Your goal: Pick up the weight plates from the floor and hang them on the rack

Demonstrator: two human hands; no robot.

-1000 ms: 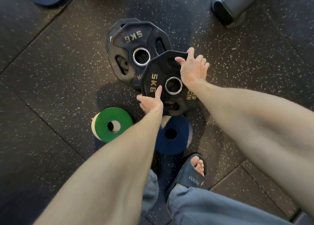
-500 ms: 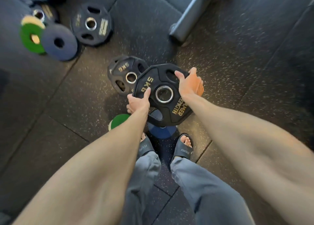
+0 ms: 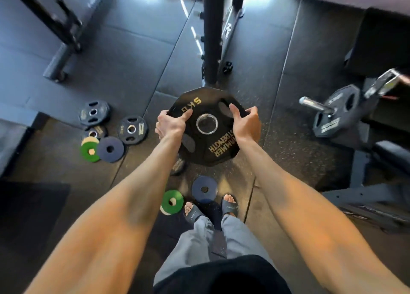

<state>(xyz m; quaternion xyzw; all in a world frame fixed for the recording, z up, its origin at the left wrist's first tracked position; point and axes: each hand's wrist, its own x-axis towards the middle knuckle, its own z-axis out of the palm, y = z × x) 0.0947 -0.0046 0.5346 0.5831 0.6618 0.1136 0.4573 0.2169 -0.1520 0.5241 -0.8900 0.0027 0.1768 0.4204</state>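
We grip the black 5 kg plate (image 3: 208, 136) mid-frame, left hand (image 3: 170, 125) and right hand (image 3: 246, 125) clamped on opposite edges. Smaller plates (image 3: 111, 136) lie at left on the floor (image 3: 133, 76).

Black, gold, green and navy on speckled dark flooring

The held plate (image 3: 208, 127) is black with gold lettering and a silver centre ring. Near the feet lie a green disc (image 3: 172, 202) and a navy disc (image 3: 204, 189). The floor (image 3: 288, 151) is charcoal with pale speckles. Trousers (image 3: 199, 238) are grey-blue, sandals (image 3: 230, 207) dark.
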